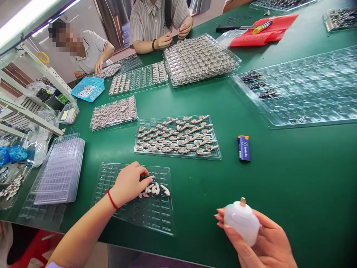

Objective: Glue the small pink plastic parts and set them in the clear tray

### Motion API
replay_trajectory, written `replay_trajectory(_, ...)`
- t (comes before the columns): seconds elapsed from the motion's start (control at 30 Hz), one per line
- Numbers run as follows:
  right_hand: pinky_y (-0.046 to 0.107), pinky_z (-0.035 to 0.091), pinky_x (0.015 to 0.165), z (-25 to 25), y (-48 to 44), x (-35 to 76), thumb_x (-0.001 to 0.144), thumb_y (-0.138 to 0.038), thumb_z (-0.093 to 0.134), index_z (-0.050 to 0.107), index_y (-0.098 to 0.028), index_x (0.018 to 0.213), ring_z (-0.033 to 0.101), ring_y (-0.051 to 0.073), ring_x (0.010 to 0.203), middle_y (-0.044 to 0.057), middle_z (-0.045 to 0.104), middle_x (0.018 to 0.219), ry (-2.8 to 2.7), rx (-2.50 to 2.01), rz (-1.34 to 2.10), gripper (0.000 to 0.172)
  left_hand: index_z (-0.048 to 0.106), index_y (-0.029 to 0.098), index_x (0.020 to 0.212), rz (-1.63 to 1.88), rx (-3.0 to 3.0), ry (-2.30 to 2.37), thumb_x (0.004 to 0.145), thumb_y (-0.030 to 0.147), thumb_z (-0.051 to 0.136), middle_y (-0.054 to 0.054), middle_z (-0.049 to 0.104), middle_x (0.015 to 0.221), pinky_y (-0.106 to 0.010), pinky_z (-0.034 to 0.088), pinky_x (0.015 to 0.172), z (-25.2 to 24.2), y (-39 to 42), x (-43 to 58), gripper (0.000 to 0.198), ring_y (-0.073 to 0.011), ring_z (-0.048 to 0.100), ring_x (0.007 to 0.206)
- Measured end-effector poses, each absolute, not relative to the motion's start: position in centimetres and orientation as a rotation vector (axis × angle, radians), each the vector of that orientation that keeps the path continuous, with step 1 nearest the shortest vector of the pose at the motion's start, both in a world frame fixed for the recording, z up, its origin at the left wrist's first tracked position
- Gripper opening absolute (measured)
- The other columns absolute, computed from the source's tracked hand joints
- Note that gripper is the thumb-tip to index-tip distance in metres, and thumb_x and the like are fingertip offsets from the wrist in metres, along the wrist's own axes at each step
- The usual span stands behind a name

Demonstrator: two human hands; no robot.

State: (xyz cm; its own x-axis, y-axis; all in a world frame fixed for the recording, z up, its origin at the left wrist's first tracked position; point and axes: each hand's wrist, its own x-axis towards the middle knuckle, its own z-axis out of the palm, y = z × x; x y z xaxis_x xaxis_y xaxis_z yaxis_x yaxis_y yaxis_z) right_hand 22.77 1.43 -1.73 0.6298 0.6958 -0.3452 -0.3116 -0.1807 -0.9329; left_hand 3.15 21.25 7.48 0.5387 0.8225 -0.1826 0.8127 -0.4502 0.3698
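Observation:
My left hand, with a red cord at the wrist, is over a clear compartment tray. Its thumb and fingers are closed on a small white earbud shell, mostly hidden by the fingers. Several more white earbud shells lie loose on the tray beside the fingertips. At the lower right, my right hand is wrapped round a translucent white bottle with a brass-coloured tip, held upright above the green table. Just beyond my left hand sits a tray of earbud shells arranged in rows.
A blue lighter lies on the green table. Stacked empty trays stand at left, a blue basket behind. Filled trays and a large clear tray are farther back. Two people work across the table.

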Motion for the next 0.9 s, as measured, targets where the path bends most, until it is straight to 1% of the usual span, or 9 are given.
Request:
replay_trajectory(0.1,0.027,0.060,0.076,-1.0,1.9,22.8,0.065,-0.048,0.083,0.060,-0.026,0.110,0.072,0.020,0.083,0.005,0.074,0.097,-0.369,-1.523,0.934,0.055,0.071,0.020,0.077,0.078,2.312,1.353,0.084,0.025,0.068,-0.001,0.062,0.081,-0.026,0.047,0.060,7.2,20.9,3.1,0.009,-0.0141,0.060,0.066)
replay_trajectory(0.17,0.026,0.060,0.075,-1.0,1.8,23.1,0.064,-0.048,0.083,0.060,-0.026,0.112,0.071,0.021,0.084,0.005,0.073,0.099,-0.414,-1.558,0.982,0.057,0.070,0.020,0.077,0.204,2.264,1.342,0.084,0.024,0.066,-0.001,0.064,0.083,-0.025,0.047,0.062,7.2,20.3,3.0,0.009,-0.0137,0.060,0.067)
replay_trajectory(0.27,0.026,0.059,0.074,-1.2,1.4,23.1,0.063,-0.045,0.085,0.059,-0.027,0.116,0.070,0.022,0.086,0.005,0.072,0.102,-0.454,-1.537,1.096,0.061,0.068,0.019,0.080,0.414,2.012,1.259,0.085,0.026,0.064,-0.001,0.067,0.078,-0.024,0.047,0.061,7.6,18.0,2.8,0.010,-0.0132,0.058,0.066)
replay_trajectory(0.37,0.025,0.058,0.071,-0.8,1.7,22.1,0.063,-0.039,0.087,0.059,-0.030,0.118,0.068,0.019,0.080,0.003,0.071,0.095,-0.414,-1.389,1.259,0.063,0.071,0.016,0.082,0.422,1.557,1.110,0.082,0.034,0.069,-0.002,0.068,0.073,-0.023,0.047,0.058,7.8,14.8,2.8,0.018,-0.0126,0.058,0.062)
replay_trajectory(0.47,0.023,0.056,0.070,0.3,2.6,20.4,0.066,-0.035,0.086,0.060,-0.031,0.116,0.064,0.014,0.075,0.000,0.069,0.089,-0.358,-1.199,1.413,0.056,0.074,0.013,0.082,0.374,1.150,1.026,0.074,0.042,0.078,-0.004,0.068,0.071,-0.022,0.048,0.059,7.5,12.1,3.0,0.031,-0.0114,0.057,0.061)
replay_trajectory(0.53,0.023,0.054,0.070,1.2,3.3,19.5,0.068,-0.034,0.086,0.061,-0.031,0.112,0.062,0.013,0.074,-0.001,0.067,0.086,-0.326,-1.094,1.490,0.051,0.076,0.012,0.080,0.373,0.972,1.010,0.071,0.043,0.082,-0.004,0.067,0.068,-0.022,0.048,0.060,7.2,10.8,3.1,0.033,-0.0104,0.057,0.060)
replay_trajectory(0.67,0.024,0.052,0.060,2.3,3.7,18.4,0.068,-0.035,0.085,0.064,-0.026,0.103,0.058,0.012,0.066,-0.001,0.062,0.081,-0.226,-0.925,1.619,0.042,0.079,0.013,0.077,0.410,0.769,0.918,0.070,0.037,0.084,-0.002,0.065,0.064,-0.021,0.047,0.060,6.4,9.5,3.2,0.026,-0.0081,0.055,0.056)
replay_trajectory(0.77,0.026,0.051,0.056,2.5,3.4,18.1,0.070,-0.036,0.084,0.063,-0.028,0.104,0.057,0.012,0.063,-0.002,0.060,0.083,-0.165,-0.803,1.731,0.041,0.080,0.013,0.076,0.428,0.687,0.866,0.071,0.033,0.084,-0.003,0.064,0.063,-0.021,0.046,0.057,5.9,8.9,3.3,0.021,-0.0088,0.055,0.056)
replay_trajectory(0.9,0.028,0.051,0.055,1.9,3.0,17.6,0.071,-0.036,0.083,0.060,-0.029,0.107,0.058,0.013,0.062,-0.003,0.059,0.080,-0.083,-0.706,1.792,0.044,0.080,0.013,0.073,0.468,0.680,0.865,0.070,0.032,0.084,-0.003,0.064,0.062,-0.022,0.046,0.059,5.9,8.4,3.6,0.020,-0.0093,0.055,0.055)
